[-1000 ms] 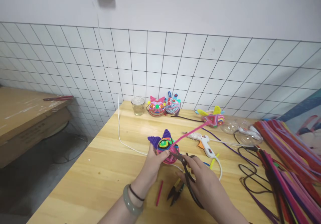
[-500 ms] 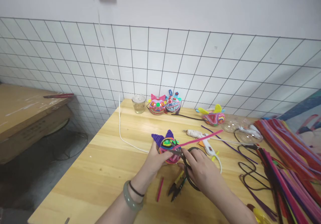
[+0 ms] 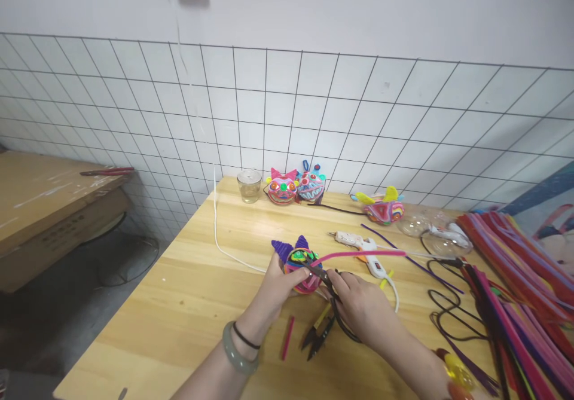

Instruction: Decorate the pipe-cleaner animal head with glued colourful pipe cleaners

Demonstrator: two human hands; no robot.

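My left hand is closed around a small pipe-cleaner animal head with purple ears and coloured coils. My right hand grips black-handled scissors, their blades resting against the front of the head. A pink pipe cleaner sticks out to the right from the head, close above the blades. Whether the blades are fully closed on it I cannot tell. Below the hands on the table lie thread snips and a short pink pipe-cleaner piece.
A white glue gun lies right of the hands, its cord curling near my right wrist. Along the wall stand a glass and several finished heads. Bundles of pipe cleaners and a black cord fill the right side.
The pink pipe cleaner has swung from slanting up to nearly level. The scissors have turned slightly, with the blades moved a little up and left over the head. My left hand keeps its hold.
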